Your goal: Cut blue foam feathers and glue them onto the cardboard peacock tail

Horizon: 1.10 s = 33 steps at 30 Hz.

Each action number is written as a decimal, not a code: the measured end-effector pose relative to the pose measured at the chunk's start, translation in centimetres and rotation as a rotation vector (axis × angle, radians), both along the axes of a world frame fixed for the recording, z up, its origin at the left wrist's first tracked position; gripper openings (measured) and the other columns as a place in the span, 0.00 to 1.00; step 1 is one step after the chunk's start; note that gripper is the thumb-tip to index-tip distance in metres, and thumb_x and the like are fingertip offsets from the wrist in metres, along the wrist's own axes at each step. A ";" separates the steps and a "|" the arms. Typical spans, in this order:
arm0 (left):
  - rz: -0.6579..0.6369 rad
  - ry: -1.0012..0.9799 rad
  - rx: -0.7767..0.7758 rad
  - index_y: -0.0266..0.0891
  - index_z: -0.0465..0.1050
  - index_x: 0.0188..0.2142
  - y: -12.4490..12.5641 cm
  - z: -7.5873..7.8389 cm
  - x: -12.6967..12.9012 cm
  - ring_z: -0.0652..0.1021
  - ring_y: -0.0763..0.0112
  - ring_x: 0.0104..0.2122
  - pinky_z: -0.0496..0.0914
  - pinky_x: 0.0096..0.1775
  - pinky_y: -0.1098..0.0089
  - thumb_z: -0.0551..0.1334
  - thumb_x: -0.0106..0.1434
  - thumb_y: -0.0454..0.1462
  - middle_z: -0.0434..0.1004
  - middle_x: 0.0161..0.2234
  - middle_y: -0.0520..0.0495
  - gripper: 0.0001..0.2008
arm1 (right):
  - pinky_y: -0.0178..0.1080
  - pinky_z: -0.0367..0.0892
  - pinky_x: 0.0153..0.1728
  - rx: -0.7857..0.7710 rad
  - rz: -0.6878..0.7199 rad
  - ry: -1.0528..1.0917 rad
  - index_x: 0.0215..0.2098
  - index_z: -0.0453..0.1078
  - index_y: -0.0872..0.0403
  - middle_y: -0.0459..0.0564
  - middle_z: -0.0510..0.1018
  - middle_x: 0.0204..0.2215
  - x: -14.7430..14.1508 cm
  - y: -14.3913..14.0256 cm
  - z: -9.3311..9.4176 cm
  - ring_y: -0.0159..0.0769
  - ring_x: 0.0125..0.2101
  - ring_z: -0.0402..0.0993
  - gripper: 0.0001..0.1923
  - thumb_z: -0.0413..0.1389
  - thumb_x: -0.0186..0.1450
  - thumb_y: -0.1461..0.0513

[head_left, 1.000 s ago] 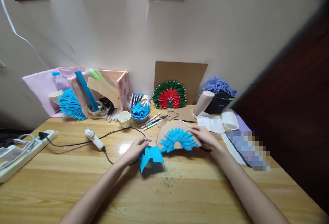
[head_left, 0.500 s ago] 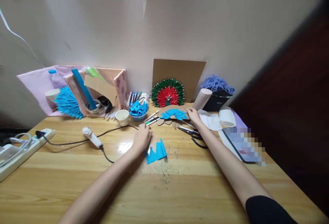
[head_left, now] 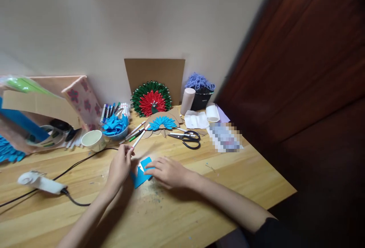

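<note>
A slim white marker pen [head_left: 140, 137] is pinched in the fingers of my left hand [head_left: 119, 168], its far end pointing up and away. Below it on the wooden table lies a piece of blue paper [head_left: 139, 181] with a jagged cut edge. My right hand [head_left: 168, 172] reaches over the right part of this paper, fingers stretched out and a little apart, covering some of it. Behind both hands rests a cardboard fan shape [head_left: 146, 131] carrying blue folded petals [head_left: 162, 122]. Black-handled scissors [head_left: 186, 138] lie to its right.
At the back a red and green petal fan [head_left: 152, 100] leans on a brown board [head_left: 155, 67]. A bowl of blue pieces [head_left: 115, 126], markers [head_left: 110, 111], a paper cup [head_left: 93, 140] and a corded white glue gun-like tool [head_left: 42, 182] stand left. Paper rolls [head_left: 188, 101] are right.
My right hand has left the cardboard fan and come down to the blue paper. My left hand now has a white marker pen. The view has turned right.
</note>
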State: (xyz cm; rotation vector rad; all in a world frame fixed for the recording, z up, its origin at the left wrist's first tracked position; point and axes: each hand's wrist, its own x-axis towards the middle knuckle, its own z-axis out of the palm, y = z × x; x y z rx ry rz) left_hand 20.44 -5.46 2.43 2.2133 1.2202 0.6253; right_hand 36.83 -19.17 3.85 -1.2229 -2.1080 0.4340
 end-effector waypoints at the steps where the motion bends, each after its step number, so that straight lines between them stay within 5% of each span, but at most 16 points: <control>1: -0.046 -0.103 -0.061 0.40 0.59 0.34 -1.0 0.2 0.0 0.73 0.66 0.29 0.66 0.29 0.69 0.46 0.63 0.44 0.70 0.29 0.49 0.11 | 0.44 0.60 0.47 -0.045 -0.041 0.058 0.47 0.66 0.49 0.52 0.72 0.46 -0.6 0.0 -0.3 0.44 0.47 0.66 0.17 0.51 0.59 0.65; 3: -0.153 -0.203 -0.123 0.40 0.60 0.34 -2.8 0.6 0.1 0.73 0.68 0.29 0.66 0.30 0.70 0.48 0.63 0.44 0.70 0.28 0.50 0.11 | 0.41 0.63 0.41 -0.202 -0.165 0.334 0.46 0.65 0.49 0.51 0.74 0.41 -1.4 0.5 -0.8 0.42 0.41 0.69 0.15 0.54 0.59 0.60; 7: -0.421 -0.076 -0.035 0.40 0.65 0.37 -6.0 1.1 -0.3 0.72 0.69 0.33 0.65 0.36 0.69 0.50 0.63 0.42 0.71 0.34 0.48 0.10 | 0.34 0.61 0.24 -0.499 -0.284 0.990 0.35 0.63 0.49 0.42 0.70 0.23 -2.5 1.7 -1.2 0.32 0.23 0.67 0.12 0.54 0.57 0.52; 10: -0.510 0.015 0.027 0.39 0.67 0.36 -7.5 2.4 -1.3 0.70 0.67 0.33 0.63 0.35 0.68 0.49 0.64 0.40 0.72 0.33 0.46 0.11 | 0.30 0.51 0.17 -0.649 -0.191 1.001 0.29 0.64 0.51 0.40 0.64 0.16 -2.8 1.5 0.0 0.25 0.15 0.56 0.09 0.52 0.59 0.54; 13: -0.596 0.074 -0.156 0.39 0.67 0.31 -7.8 4.1 -3.1 0.70 0.70 0.30 0.63 0.33 0.71 0.46 0.65 0.40 0.71 0.29 0.48 0.15 | 0.29 0.41 0.14 -0.795 0.003 0.918 0.35 0.66 0.53 0.38 0.58 0.13 -1.2 0.5 2.0 0.23 0.13 0.46 0.09 0.52 0.58 0.57; 15: -0.658 0.109 -0.374 0.38 0.66 0.27 -7.3 4.8 -4.8 0.71 0.73 0.27 0.64 0.33 0.73 0.45 0.66 0.42 0.70 0.25 0.50 0.18 | 0.29 0.37 0.13 -0.728 -0.084 0.987 0.36 0.66 0.54 0.35 0.51 0.12 0.9 0.0 3.0 0.22 0.12 0.40 0.09 0.51 0.58 0.58; 17: -0.598 0.121 -0.445 0.37 0.67 0.27 -6.5 4.6 -6.3 0.72 0.73 0.29 0.65 0.35 0.73 0.44 0.66 0.43 0.72 0.27 0.50 0.20 | 0.28 0.37 0.13 -0.465 -0.301 1.060 0.36 0.64 0.53 0.35 0.50 0.13 3.1 -0.1 3.2 0.22 0.12 0.38 0.09 0.50 0.60 0.57; 20: -0.522 0.076 -0.305 0.39 0.68 0.34 -5.8 2.7 -7.1 0.72 0.69 0.38 0.65 0.40 0.70 0.47 0.65 0.42 0.74 0.37 0.47 0.15 | 0.29 0.52 0.15 -0.292 -0.459 0.792 0.35 0.65 0.52 0.37 0.60 0.14 4.5 0.1 1.9 0.25 0.13 0.54 0.08 0.52 0.60 0.57; 23: -0.618 0.070 -0.149 0.39 0.68 0.33 -5.7 0.4 -6.2 0.69 0.68 0.47 0.62 0.47 0.67 0.48 0.65 0.38 0.69 0.49 0.46 0.12 | 0.37 0.66 0.32 -0.171 -0.301 0.400 0.31 0.68 0.52 0.47 0.75 0.26 2.8 0.4 -0.7 0.34 0.29 0.71 0.06 0.52 0.62 0.59; 25: -0.641 0.108 -0.056 0.39 0.68 0.34 -5.7 -0.6 -5.3 0.68 0.67 0.48 0.62 0.49 0.65 0.49 0.65 0.37 0.68 0.51 0.45 0.10 | 0.41 0.65 0.41 -0.105 -0.115 0.201 0.34 0.70 0.52 0.52 0.77 0.35 1.2 0.6 -2.4 0.38 0.39 0.71 0.07 0.51 0.63 0.60; 28: -0.661 0.159 0.040 0.39 0.68 0.34 -5.6 -1.2 -4.7 0.70 0.67 0.45 0.64 0.46 0.64 0.50 0.65 0.37 0.70 0.49 0.44 0.10 | 0.43 0.64 0.44 -0.054 -0.021 0.026 0.38 0.69 0.52 0.56 0.74 0.43 -0.3 0.9 -4.2 0.42 0.47 0.67 0.07 0.53 0.61 0.60; 33: -0.686 0.215 0.107 0.39 0.67 0.35 -5.2 -1.2 -4.9 0.71 0.67 0.42 0.65 0.43 0.65 0.48 0.66 0.37 0.70 0.49 0.46 0.11 | 0.39 0.65 0.34 -0.071 -0.129 -0.024 0.33 0.69 0.51 0.51 0.76 0.31 -0.4 1.5 -4.9 0.38 0.33 0.71 0.06 0.50 0.62 0.64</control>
